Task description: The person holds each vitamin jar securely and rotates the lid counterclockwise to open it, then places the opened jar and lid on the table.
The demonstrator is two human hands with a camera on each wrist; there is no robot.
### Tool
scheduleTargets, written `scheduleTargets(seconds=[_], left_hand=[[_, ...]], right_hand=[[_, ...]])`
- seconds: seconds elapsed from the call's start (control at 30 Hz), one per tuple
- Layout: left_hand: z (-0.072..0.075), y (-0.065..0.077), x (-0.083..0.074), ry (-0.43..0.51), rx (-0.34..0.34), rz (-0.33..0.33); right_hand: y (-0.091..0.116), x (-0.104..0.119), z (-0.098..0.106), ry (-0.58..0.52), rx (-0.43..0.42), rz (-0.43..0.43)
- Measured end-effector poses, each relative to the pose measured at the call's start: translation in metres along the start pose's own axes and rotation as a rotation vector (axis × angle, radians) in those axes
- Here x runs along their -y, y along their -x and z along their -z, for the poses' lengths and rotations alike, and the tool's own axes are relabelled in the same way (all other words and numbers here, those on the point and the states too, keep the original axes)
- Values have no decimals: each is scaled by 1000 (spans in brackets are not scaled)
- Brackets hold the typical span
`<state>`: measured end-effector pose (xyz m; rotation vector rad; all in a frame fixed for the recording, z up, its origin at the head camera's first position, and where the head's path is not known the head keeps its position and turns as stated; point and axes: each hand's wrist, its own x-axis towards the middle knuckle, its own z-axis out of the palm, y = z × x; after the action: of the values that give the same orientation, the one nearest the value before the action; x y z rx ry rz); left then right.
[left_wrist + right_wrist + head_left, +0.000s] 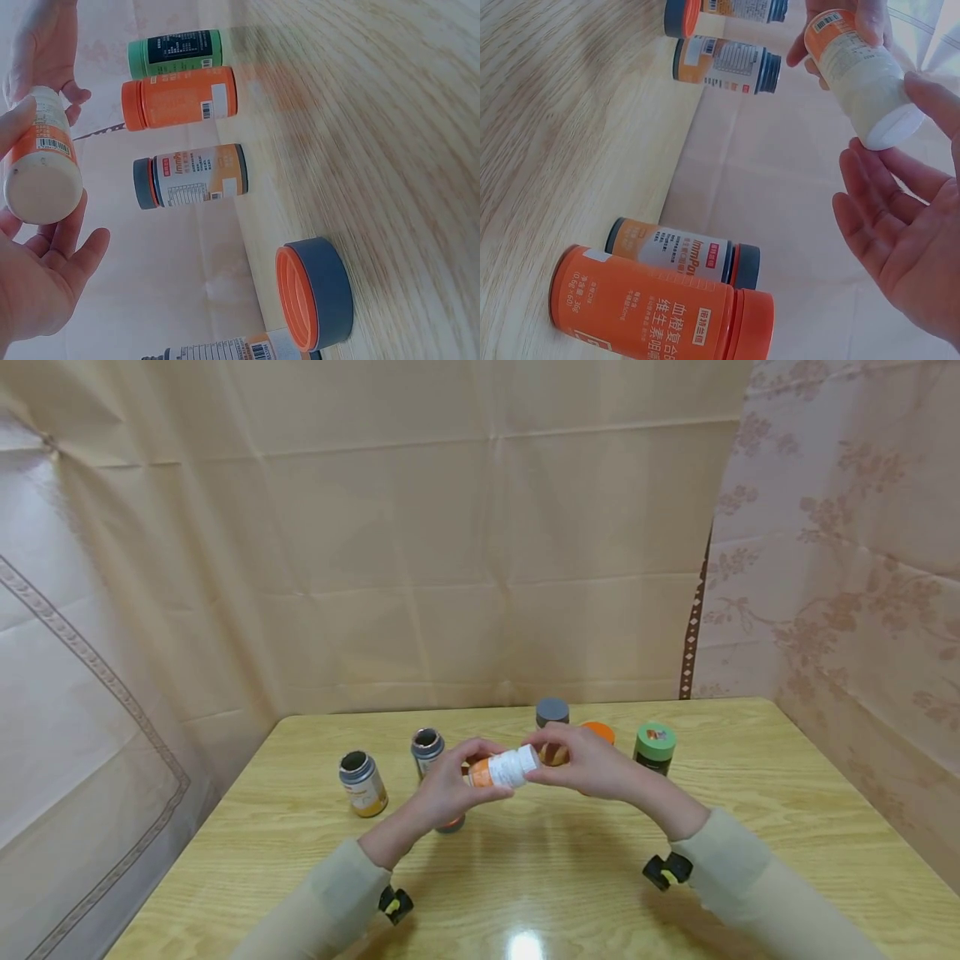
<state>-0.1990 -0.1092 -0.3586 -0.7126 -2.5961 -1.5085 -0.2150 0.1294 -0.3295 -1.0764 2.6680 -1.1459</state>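
Observation:
A small white and orange pill bottle is held tilted in the air above the table. My left hand grips its orange-labelled body, thumb on the near side and fingers behind. At the other end, my right hand pinches the white cap between thumb and fingertips. The cap sits on the bottle's neck. Below the left hand, a loose grey lid with an orange inside stands on edge on the table.
Two lidless bottles stand at left, one nearer and one farther. Behind the right hand are a grey-lidded bottle, an orange bottle and a green-lidded jar. A cloth curtain hangs beyond the wooden table.

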Motion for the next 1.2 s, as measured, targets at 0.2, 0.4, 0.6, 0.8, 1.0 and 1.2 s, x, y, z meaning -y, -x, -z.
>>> scheduleTargets(seconds=[0.2, 0.4, 0.6, 0.8, 1.0, 1.2], left_hand=[[0, 0, 2, 19, -3, -1], [1, -1, 3, 42, -7, 10], [2, -1, 3, 50, -11, 22], [3, -1, 6, 46, -1, 49], [4, -2, 10, 12, -3, 58], [6, -5, 17, -12, 14, 41]], right_hand=[[2, -3, 1, 37, -52, 65], [4, -5, 5, 41, -97, 94], [7, -9, 8, 26, -101, 95], [11, -16, 8, -5, -81, 105], [14, -20, 8, -12, -81, 88], [15, -26, 7, -70, -62, 60]])
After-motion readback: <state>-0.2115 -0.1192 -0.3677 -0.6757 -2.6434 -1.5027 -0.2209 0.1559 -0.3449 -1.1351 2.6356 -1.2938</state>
